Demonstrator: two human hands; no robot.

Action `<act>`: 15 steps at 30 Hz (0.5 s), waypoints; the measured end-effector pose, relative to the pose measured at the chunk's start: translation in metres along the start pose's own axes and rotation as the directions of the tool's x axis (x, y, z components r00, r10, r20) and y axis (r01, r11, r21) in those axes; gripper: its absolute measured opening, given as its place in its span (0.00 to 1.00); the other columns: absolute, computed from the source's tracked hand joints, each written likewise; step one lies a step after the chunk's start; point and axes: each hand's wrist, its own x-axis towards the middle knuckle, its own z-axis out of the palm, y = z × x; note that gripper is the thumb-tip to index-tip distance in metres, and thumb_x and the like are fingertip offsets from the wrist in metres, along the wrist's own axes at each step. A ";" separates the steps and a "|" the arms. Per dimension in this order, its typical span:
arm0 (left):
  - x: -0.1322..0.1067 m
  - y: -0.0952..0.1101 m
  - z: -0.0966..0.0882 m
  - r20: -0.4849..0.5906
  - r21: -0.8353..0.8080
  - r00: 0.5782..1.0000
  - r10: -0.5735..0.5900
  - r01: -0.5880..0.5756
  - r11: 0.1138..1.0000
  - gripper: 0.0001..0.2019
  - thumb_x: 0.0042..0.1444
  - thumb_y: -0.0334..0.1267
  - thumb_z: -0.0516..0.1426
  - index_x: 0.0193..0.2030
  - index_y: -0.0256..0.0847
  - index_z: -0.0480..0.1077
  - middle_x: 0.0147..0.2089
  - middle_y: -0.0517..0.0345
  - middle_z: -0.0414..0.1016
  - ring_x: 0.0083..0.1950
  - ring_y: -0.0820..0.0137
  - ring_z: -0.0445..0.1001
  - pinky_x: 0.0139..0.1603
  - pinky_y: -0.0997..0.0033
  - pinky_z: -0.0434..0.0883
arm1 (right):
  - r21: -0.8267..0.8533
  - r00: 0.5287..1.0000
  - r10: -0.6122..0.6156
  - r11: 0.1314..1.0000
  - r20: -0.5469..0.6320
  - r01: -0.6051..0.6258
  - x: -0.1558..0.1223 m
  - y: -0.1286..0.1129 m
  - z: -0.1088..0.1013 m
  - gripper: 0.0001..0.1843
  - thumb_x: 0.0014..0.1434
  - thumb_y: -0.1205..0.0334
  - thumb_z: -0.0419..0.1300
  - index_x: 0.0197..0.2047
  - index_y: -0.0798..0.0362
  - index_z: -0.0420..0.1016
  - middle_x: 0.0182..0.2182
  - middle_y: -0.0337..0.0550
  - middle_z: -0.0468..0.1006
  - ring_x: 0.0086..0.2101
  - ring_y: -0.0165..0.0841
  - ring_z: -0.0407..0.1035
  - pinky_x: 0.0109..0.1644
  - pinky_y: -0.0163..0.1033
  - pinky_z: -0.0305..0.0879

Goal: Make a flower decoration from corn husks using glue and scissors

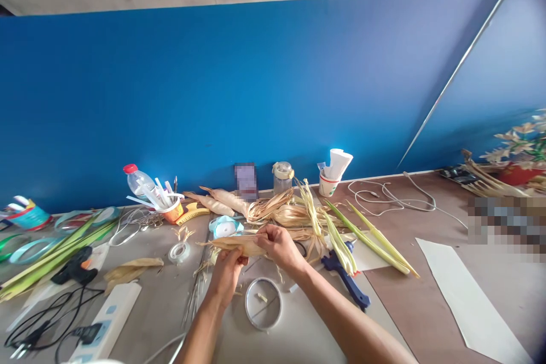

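A dry, pale tan corn husk (241, 243) is stretched between my two hands above the table. My left hand (229, 272) pinches its lower edge near the middle. Fingers of my right hand (279, 247) are closed on its right end. Below them a round metal ring (263, 304) lies on the table, with a small scrap of husk inside it. Just behind the husk is a roll of light blue ribbon (226, 226). A heap of dried corn husks (277, 210) spreads behind my right hand. A blue glue gun (347, 278) rests to the right of my right wrist.
Left are a white power strip (111, 318), black cables, a black glue gun (77, 266) and a tape roll (179, 252). Behind stand a bottle (140, 182), a cup of white sticks (172, 209), a jar (282, 177) and a paper cup (329, 185). Green leaves (371, 239) lie right.
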 end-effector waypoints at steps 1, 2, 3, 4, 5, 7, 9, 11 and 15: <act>0.000 0.001 0.000 -0.005 -0.010 1.000 -0.005 0.005 1.000 0.10 0.39 0.38 0.64 0.28 0.36 0.71 0.28 0.59 0.72 0.25 0.74 0.65 0.26 0.73 0.63 | 0.027 1.000 0.024 0.999 -0.008 -0.024 0.000 0.001 0.000 0.09 0.46 0.58 0.60 0.24 0.56 0.68 0.16 0.32 0.62 0.18 0.23 0.53 0.21 0.30 0.48; -0.001 0.001 0.000 -0.010 -0.026 1.000 -0.008 0.008 1.000 0.10 0.40 0.38 0.64 0.29 0.37 0.71 0.28 0.59 0.72 0.25 0.75 0.65 0.26 0.73 0.63 | 0.070 0.998 0.059 0.996 -0.016 -0.058 0.001 0.003 0.000 0.11 0.45 0.56 0.60 0.23 0.55 0.66 0.14 0.31 0.61 0.17 0.23 0.52 0.20 0.30 0.46; -0.001 0.001 -0.001 -0.011 -0.046 1.000 -0.008 0.008 0.999 0.10 0.40 0.37 0.63 0.30 0.37 0.70 0.29 0.60 0.72 0.25 0.75 0.65 0.26 0.73 0.63 | 0.127 0.994 0.103 0.987 -0.023 -0.099 0.000 0.004 0.000 0.12 0.45 0.55 0.61 0.22 0.55 0.65 0.13 0.30 0.59 0.16 0.22 0.51 0.20 0.30 0.45; -0.001 0.001 -0.001 -0.005 -0.065 1.000 -0.006 0.006 0.998 0.09 0.41 0.37 0.63 0.30 0.38 0.70 0.28 0.61 0.72 0.24 0.77 0.64 0.25 0.74 0.63 | 0.191 0.989 0.148 0.971 -0.026 -0.141 0.000 0.006 0.000 0.14 0.44 0.54 0.61 0.21 0.54 0.63 0.12 0.29 0.58 0.15 0.22 0.50 0.20 0.30 0.44; 0.000 0.000 -0.002 0.013 -0.078 1.000 -0.004 0.005 0.997 0.09 0.41 0.37 0.64 0.31 0.38 0.70 0.28 0.62 0.71 0.24 0.78 0.63 0.25 0.75 0.62 | 0.253 0.982 0.187 0.952 -0.030 -0.174 0.000 0.007 0.000 0.15 0.43 0.52 0.61 0.20 0.53 0.62 0.11 0.28 0.57 0.14 0.22 0.49 0.19 0.30 0.43; 0.000 -0.001 -0.001 0.056 -0.087 0.998 -0.004 0.009 0.996 0.10 0.42 0.37 0.64 0.31 0.37 0.70 0.27 0.62 0.70 0.22 0.79 0.62 0.23 0.77 0.61 | 0.352 0.970 0.239 0.913 -0.048 -0.207 -0.001 0.009 0.000 0.17 0.43 0.51 0.61 0.19 0.52 0.59 0.10 0.27 0.56 0.13 0.22 0.48 0.19 0.30 0.43; -0.001 -0.002 0.000 0.089 -0.078 0.996 -0.014 0.021 0.997 0.11 0.42 0.38 0.64 0.31 0.37 0.70 0.26 0.62 0.69 0.21 0.80 0.61 0.22 0.77 0.60 | 0.401 0.962 0.261 0.892 -0.075 -0.210 -0.002 0.010 0.000 0.18 0.42 0.49 0.61 0.19 0.52 0.58 0.09 0.28 0.55 0.13 0.22 0.48 0.19 0.31 0.43; -0.002 -0.002 0.003 0.113 -0.071 0.993 -0.019 0.027 0.997 0.12 0.44 0.40 0.63 0.33 0.36 0.71 0.28 0.60 0.70 0.22 0.79 0.63 0.22 0.77 0.61 | 0.409 0.957 0.268 0.890 -0.114 -0.200 -0.003 0.012 0.002 0.18 0.43 0.49 0.61 0.19 0.51 0.58 0.09 0.28 0.55 0.13 0.23 0.48 0.19 0.31 0.43; -0.007 0.002 0.007 0.144 -0.075 0.990 -0.006 0.017 0.997 0.16 0.46 0.43 0.62 0.39 0.37 0.71 0.36 0.53 0.74 0.31 0.72 0.69 0.27 0.74 0.65 | 0.333 0.953 0.223 0.932 -0.204 -0.147 -0.009 0.017 0.011 0.17 0.46 0.49 0.58 0.20 0.52 0.60 0.10 0.29 0.57 0.13 0.23 0.49 0.19 0.32 0.45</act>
